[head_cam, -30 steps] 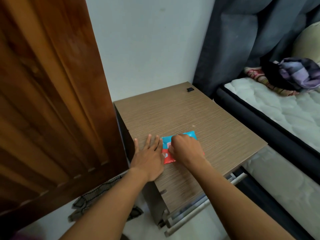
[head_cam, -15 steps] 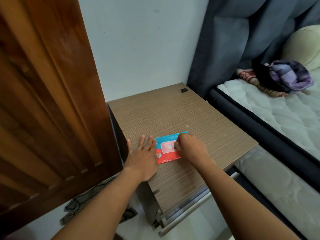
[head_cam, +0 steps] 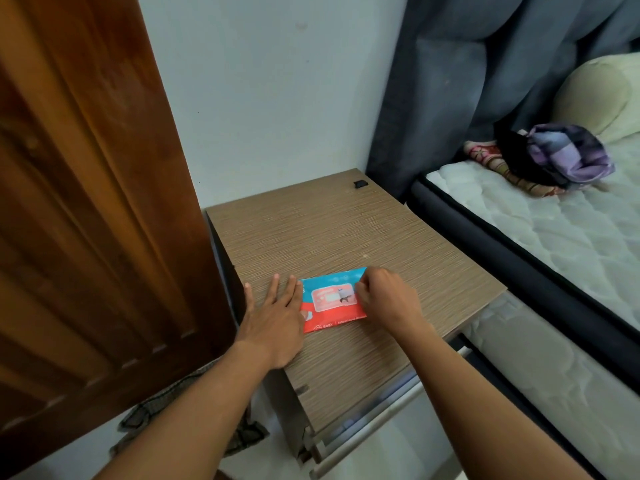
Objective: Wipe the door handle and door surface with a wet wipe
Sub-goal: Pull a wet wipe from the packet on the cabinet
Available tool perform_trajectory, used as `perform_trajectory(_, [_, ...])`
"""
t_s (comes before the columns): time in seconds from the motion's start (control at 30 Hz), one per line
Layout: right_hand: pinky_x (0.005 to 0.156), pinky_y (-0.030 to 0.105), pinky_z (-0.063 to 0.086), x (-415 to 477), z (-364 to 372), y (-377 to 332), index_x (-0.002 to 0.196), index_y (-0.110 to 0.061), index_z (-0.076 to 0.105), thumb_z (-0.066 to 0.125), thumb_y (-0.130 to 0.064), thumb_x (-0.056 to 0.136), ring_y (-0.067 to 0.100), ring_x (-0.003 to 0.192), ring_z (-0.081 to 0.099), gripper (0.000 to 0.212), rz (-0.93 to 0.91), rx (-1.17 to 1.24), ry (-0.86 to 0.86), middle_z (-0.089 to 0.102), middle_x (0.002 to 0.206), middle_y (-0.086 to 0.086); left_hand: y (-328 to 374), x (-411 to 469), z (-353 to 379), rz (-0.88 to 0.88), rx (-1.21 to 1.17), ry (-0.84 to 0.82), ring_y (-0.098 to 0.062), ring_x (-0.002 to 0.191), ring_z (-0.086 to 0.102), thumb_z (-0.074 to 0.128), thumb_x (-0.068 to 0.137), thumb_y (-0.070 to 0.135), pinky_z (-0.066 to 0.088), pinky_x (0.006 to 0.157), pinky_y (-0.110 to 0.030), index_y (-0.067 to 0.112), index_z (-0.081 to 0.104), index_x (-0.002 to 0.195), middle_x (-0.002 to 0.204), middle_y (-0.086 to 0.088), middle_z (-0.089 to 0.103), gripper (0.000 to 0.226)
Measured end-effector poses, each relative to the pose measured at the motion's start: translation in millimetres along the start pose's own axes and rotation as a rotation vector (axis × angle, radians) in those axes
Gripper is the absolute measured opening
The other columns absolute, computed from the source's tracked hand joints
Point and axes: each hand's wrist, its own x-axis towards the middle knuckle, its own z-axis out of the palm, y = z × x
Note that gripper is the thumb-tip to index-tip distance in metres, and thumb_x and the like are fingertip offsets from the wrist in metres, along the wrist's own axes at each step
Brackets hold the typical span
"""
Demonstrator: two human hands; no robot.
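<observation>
A blue and red pack of wet wipes (head_cam: 329, 301) lies flat on a brown bedside cabinet (head_cam: 311, 233). My left hand (head_cam: 273, 317) rests flat with fingers spread, pressing on the pack's left edge. My right hand (head_cam: 384, 299) is curled at the pack's right end, its fingertips pinching at the pack's label flap. A dark wooden panelled door (head_cam: 86, 202) fills the left side, standing open beside the cabinet. Its handle is out of view.
A white wall rises behind the cabinet. A small black object (head_cam: 360, 183) sits at the cabinet's far corner. To the right are a grey curtain (head_cam: 467, 81), a mattress (head_cam: 554, 230) with clothes (head_cam: 561, 154), and a patterned cloth (head_cam: 194, 427) on the floor.
My right hand has slid from over the middle of the pack to its right end, uncovering the label. My left hand has stayed flat on the left edge.
</observation>
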Motion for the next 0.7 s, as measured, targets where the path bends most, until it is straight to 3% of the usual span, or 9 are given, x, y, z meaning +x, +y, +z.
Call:
perform_trajectory(0.17, [0.061,0.033,0.042,-4,3,2,0.083,-0.012,0.057,0.046,-0.027,0.089,0.024,0.079,0.058,0.02,-0.006,0.011,0.046,0.064,0.091,0.006,0,0,0,0.0,-0.005,-0.003,-0.023,0.15,-0.022,0.019,0.105,0.046,-0.009,0.117,-0.065,0.018,-0.012,0.157,0.165,0.001,-0.016,0.067])
perform_trajectory(0.27, [0.061,0.033,0.042,-7,1,-1,0.089,-0.013,0.058,0.048,-0.026,0.088,0.027,0.083,0.06,0.016,-0.032,-0.024,0.077,0.063,0.097,0.006,0,0,0,0.0,-0.006,-0.003,-0.023,0.149,-0.023,0.019,0.105,0.046,-0.01,0.117,-0.065,0.018,-0.012,0.157,0.165,0.002,-0.016,0.067])
perform_trajectory(0.37, [0.057,0.034,0.043,-12,1,-11,0.104,-0.015,0.055,0.056,-0.025,0.089,0.027,0.087,0.06,0.019,-0.233,-0.128,0.102,0.056,0.107,0.004,1,-1,-1,0.001,-0.003,0.002,-0.023,0.15,-0.022,0.018,0.105,0.046,-0.01,0.117,-0.065,0.018,-0.012,0.157,0.166,0.001,-0.015,0.066])
perform_trajectory(0.5, [0.061,0.033,0.042,-10,1,-23,0.104,-0.014,0.063,0.05,-0.02,0.091,0.022,0.096,0.056,0.019,-0.478,-0.225,0.0,0.056,0.106,0.001,2,-1,-2,-0.001,0.012,0.004,-0.024,0.15,-0.022,0.018,0.105,0.046,-0.008,0.117,-0.065,0.017,-0.012,0.157,0.166,0.0,-0.015,0.066])
perform_trajectory(0.7, [0.064,0.035,0.047,0,4,-23,0.093,-0.015,0.069,0.047,-0.028,0.09,0.024,0.09,0.06,0.026,-0.449,-0.165,-0.048,0.06,0.096,0.002,2,0,-2,0.0,0.006,0.01,-0.025,0.15,-0.02,0.018,0.105,0.046,-0.009,0.117,-0.065,0.018,-0.012,0.157,0.166,0.0,-0.014,0.065])
